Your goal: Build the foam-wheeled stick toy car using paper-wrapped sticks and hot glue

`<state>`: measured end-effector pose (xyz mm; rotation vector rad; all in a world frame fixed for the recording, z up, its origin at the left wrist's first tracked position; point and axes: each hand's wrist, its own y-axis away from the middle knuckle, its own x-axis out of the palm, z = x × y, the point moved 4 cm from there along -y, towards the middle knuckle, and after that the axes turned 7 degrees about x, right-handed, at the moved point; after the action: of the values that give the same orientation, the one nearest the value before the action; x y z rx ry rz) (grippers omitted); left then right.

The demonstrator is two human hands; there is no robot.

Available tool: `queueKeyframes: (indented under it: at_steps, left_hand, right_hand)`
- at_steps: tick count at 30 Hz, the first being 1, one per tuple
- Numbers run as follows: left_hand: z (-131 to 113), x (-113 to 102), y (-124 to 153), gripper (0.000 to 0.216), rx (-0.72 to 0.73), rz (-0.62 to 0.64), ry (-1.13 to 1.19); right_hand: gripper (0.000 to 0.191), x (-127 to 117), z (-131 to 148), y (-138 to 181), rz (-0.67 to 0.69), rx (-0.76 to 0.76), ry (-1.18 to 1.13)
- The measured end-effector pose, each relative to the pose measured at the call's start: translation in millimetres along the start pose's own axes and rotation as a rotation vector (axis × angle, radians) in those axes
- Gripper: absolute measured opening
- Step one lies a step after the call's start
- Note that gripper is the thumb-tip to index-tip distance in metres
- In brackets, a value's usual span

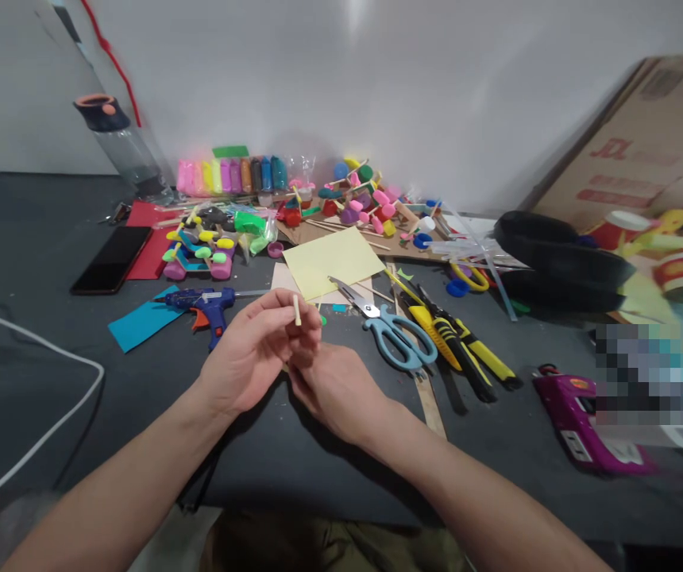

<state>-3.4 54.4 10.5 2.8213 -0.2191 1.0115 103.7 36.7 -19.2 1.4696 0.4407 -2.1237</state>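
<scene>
My left hand [258, 342] is closed, with a short pale stick [297, 311] pinched upright between its thumb and fingers. Against it rests my right hand [341, 389], its fingers curled inward and mostly hidden; I cannot make out what they hold. Both hands are over the dark table, in front of a yellow paper sheet [335, 258]. Just left of my left hand lies a blue glue gun [202, 306] on its side. Light-blue-handled scissors [398, 338] lie partly open to the right of my right hand.
Yellow-and-black pliers [466, 349] and a purple tool [592, 425] lie on the right. A phone [112, 260], a white cable [67, 353] and a water bottle [130, 155] are on the left. Colourful clay packs [231, 175] and a cardboard box [645, 151] stand behind.
</scene>
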Motion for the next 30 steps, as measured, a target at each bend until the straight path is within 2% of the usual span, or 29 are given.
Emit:
queueKeyframes:
  at_steps: [4, 7, 12, 17, 30]
  left_hand:
    - [2, -2, -4, 0.014, -0.06, -0.041, 0.055]
    - [7, -3, -5, 0.019, -0.108, -0.059, 0.045]
    - [20, -2, 0, 0.027, -0.161, -0.057, -0.041]
    - [28, 0, 2, 0.034, -0.175, -0.005, -0.168]
    - [31, -4, 1, 0.041, -0.205, -0.045, -0.212]
  right_hand:
    - [0.008, -23, -12, 12, -0.137, 0.064, -0.096]
    - [0.013, -39, -28, 21, -0.267, 0.157, -0.185]
    - [0.012, -52, -43, 29, -0.477, 0.22, -0.298]
    - [0.011, -51, -35, 32, -0.52, 0.129, -0.32]
    - [0.013, -49, -26, 33, -0.539, -0.114, -0.378]
